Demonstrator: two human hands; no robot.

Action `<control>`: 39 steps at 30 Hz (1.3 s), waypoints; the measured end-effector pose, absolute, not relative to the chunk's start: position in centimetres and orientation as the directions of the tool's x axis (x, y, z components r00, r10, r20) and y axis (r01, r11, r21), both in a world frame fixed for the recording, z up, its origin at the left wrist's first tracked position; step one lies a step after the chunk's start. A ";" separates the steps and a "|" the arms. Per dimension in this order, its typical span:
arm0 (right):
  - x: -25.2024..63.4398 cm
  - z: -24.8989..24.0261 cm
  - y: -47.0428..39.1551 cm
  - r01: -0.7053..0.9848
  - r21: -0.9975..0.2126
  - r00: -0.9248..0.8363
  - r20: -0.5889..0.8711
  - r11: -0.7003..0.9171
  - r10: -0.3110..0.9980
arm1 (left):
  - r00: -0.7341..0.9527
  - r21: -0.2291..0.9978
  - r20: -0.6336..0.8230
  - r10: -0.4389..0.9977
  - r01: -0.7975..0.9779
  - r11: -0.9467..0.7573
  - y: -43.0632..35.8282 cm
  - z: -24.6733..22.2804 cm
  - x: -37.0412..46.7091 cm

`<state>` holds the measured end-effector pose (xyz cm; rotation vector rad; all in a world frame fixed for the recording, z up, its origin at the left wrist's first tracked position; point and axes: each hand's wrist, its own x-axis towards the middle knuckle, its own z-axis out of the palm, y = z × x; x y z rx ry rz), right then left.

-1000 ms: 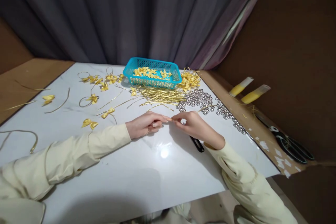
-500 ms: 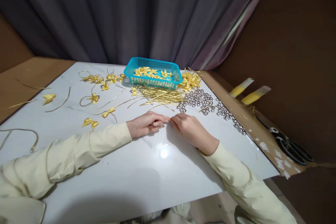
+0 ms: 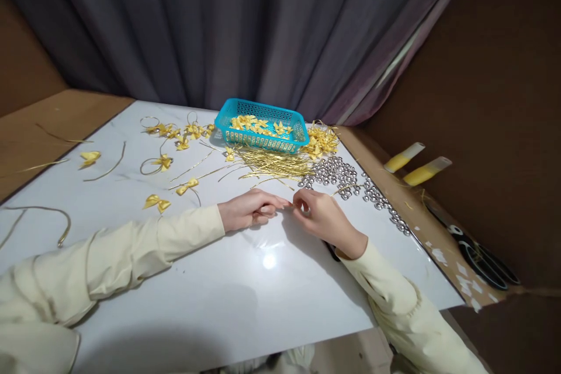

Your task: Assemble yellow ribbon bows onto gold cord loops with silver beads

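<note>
My left hand [image 3: 252, 209] is closed, its fingers pressed together and its fingertips pointing right. My right hand [image 3: 322, 217] meets it fingertip to fingertip, thumb and forefinger curled into a pinch. Whatever lies between the fingers is too small to make out. Just beyond the hands lies a pile of gold cords [image 3: 276, 163], with many small silver rings or beads [image 3: 335, 170] to its right. A yellow ribbon bow [image 3: 187, 186] lies beyond my left wrist, and another yellow bow [image 3: 156, 204] is near my left sleeve.
A blue plastic basket [image 3: 263, 144] holding yellow bows stands at the back, beside a heap of yellow bows [image 3: 322, 140]. Bows with cord loops [image 3: 162, 162] lie left. On the right edge are two yellow-filled tubes [image 3: 427, 172], black scissors [image 3: 482, 257] and paper scraps [image 3: 438, 255].
My right hand's fingers have curled into a rounder pinch, opening a gap between thumb and forefinger. Both hands stay close together. The whole view has shifted slightly.
</note>
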<state>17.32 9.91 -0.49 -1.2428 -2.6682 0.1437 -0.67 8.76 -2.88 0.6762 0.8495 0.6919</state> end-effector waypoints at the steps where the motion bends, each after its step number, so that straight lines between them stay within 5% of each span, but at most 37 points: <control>1: 17.4 -0.4 10.0 0.748 -0.209 -0.617 0.133 0.631 0.776 | 0.476 0.767 -0.423 0.771 -0.263 0.584 8.7 -2.9 -0.7; 11: 18.4 -0.1 11.2 0.696 -0.484 -0.551 0.114 0.530 0.827 | 0.494 0.776 -0.405 0.769 -0.259 0.575 8.8 -3.0 -0.7; 22: 18.0 -0.6 11.1 0.477 -0.815 -0.659 -0.082 0.331 0.748 | 0.554 0.818 -0.349 0.756 -0.213 0.534 9.0 -3.1 -0.9; 28: 18.3 -0.7 10.9 0.522 -0.789 -0.642 -0.115 0.322 0.758 | 0.457 0.957 -0.242 0.856 -0.036 0.289 8.2 -2.2 -0.7; 39: 18.8 0.6 11.1 0.541 -0.814 -0.648 -0.241 0.214 0.723 | 0.487 0.987 -0.158 0.859 0.110 0.119 8.2 -2.6 -0.7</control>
